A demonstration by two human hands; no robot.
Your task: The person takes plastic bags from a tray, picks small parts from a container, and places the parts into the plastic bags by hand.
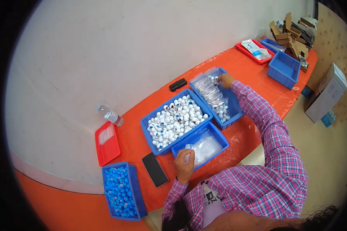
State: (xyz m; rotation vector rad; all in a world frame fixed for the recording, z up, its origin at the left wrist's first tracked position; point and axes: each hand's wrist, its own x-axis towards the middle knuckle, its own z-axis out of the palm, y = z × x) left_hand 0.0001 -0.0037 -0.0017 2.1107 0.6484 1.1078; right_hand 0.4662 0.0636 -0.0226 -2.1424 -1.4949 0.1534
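Plastic bin (235,107) in blue holds the filled clear bags (210,92), and the smaller blue tray (219,136) holds flat clear bags (207,149); we judge both kinds light, limp and slippery, best taken by an edge. Our right hand (226,81) curls its fingers at the filled bags, our left hand (184,166) bunches its own over the tray; whether either pinches a bag, we cannot tell.

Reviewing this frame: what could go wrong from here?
The white balls are heaped in their blue bin; a bump might roll some out. The dark phone lies near the left hand and might get nudged. The clear bags of balls overlap beside the right hand, so moving one might disturb its neighbours.
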